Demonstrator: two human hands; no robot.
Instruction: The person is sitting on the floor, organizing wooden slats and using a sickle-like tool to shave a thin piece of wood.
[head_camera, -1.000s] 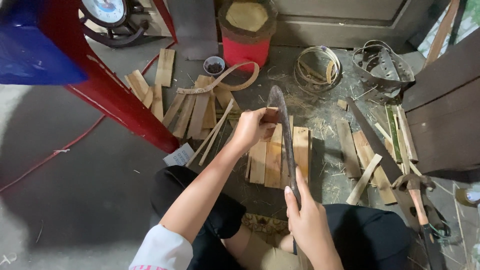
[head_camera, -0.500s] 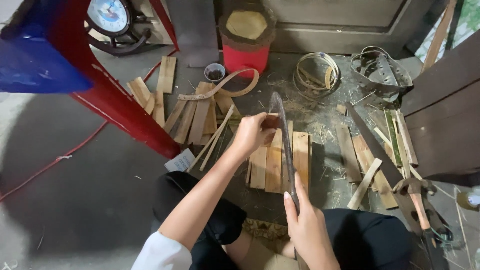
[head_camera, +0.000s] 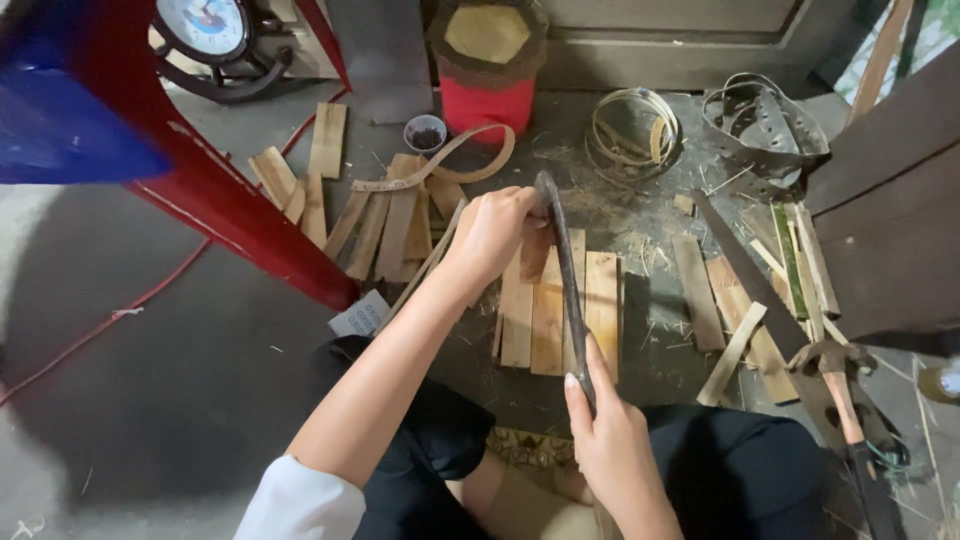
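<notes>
Right hand (head_camera: 612, 440) sits nearest, fingers wrapped round the lower end of a long dark curved blade (head_camera: 566, 270), index finger laid along its back; left hand (head_camera: 497, 232) is closed over the blade's far tip and a thin bamboo slat (head_camera: 535, 255) beneath it; since a second ago the left hand has slid a little up and outward along the blade, which stands nearly upright over the flat slats (head_camera: 560, 310) on the floor; that suggests the shaving stroke is being reset. Further off, a loose pile of slats (head_camera: 390, 225) lies to the left beside the red frame leg (head_camera: 240, 215); a hammer (head_camera: 835, 375) and more strips crowd the right; a red bucket (head_camera: 487, 100), coiled strips (head_camera: 625, 130) and a small bowl (head_camera: 425, 133) lie beyond.
</notes>
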